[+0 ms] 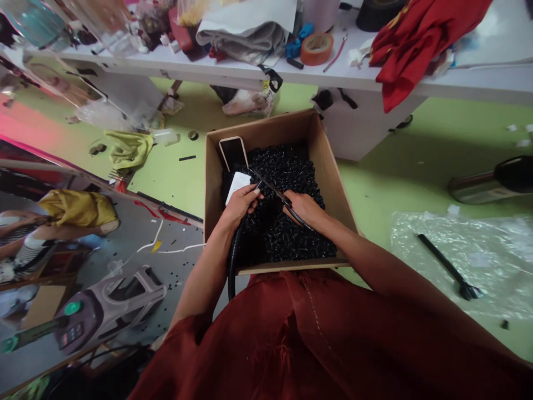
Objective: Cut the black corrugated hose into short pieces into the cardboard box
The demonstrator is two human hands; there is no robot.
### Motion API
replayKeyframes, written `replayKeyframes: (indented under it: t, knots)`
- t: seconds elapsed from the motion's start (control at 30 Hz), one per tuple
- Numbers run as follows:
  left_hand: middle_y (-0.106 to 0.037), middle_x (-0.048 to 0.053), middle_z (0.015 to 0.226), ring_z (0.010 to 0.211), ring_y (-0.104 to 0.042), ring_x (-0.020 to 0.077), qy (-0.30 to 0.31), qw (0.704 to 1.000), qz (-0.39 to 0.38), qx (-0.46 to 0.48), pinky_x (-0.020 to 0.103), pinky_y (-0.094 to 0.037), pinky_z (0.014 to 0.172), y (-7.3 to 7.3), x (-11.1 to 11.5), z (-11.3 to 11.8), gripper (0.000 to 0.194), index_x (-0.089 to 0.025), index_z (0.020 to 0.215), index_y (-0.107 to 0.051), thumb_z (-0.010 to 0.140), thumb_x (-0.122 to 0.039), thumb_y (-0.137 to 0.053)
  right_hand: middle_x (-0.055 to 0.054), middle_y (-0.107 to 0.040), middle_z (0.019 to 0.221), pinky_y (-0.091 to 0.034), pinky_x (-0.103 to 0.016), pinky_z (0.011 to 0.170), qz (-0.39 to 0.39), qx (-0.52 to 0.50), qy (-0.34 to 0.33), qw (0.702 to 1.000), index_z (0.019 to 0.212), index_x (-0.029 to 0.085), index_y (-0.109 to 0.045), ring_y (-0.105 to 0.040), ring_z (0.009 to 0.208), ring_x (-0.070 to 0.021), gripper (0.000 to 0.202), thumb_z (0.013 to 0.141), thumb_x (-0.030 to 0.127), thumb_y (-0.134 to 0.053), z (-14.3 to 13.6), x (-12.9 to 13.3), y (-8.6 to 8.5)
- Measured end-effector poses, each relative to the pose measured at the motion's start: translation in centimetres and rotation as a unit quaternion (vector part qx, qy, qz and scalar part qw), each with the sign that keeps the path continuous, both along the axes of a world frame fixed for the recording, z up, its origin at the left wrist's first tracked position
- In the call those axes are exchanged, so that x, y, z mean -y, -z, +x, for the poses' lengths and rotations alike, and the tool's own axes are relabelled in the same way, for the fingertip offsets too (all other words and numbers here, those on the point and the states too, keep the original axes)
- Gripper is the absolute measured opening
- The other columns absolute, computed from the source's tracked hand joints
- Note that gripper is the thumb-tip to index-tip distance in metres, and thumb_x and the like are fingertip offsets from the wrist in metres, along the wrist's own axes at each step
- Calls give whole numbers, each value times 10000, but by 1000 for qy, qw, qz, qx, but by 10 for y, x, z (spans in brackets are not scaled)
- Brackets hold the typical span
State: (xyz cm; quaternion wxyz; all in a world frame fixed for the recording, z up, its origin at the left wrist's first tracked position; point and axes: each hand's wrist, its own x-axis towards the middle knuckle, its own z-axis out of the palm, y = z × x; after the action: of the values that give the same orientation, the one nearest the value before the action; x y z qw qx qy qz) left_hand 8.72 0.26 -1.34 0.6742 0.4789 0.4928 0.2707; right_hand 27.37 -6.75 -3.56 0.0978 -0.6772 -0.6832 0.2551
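My left hand (241,203) is closed around a black corrugated tube (234,258), which hangs down past my wrist toward my lap. Its tip pokes out between my thumb and fingers. With my right hand (306,208) I grip a pair of scissors (272,190), dark-handled, the blades pointing left close to the tube's tip. Whether the blades touch the tube I cannot tell. Both hands are over a cardboard box (339,191) holding a heap of short, shiny black pieces (287,166). A phone (234,153) leans at the box's back left corner, and a white rectangular device (238,186) lies beside my left hand.
Beyond the box runs a white table (350,78) with a roll of orange tape (317,49) and red cloth (416,50). Bubble wrap (478,250) and a metal flask (478,186) are at right. At left, another person sits near a grey-purple stool-like object (112,311).
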Motion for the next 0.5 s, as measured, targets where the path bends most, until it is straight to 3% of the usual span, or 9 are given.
replayKeyframes:
  t: [0.5]
  knots:
    - [-586, 26, 710, 463, -410, 35, 0, 999, 12, -50, 165, -269, 369, 7, -1, 0, 72, -118, 802, -644, 781, -179, -614, -94, -707, 822, -401, -284, 615, -32, 57, -4, 998, 1018, 215, -578, -657, 720, -251, 224, 861, 298, -441, -3, 3, 1]
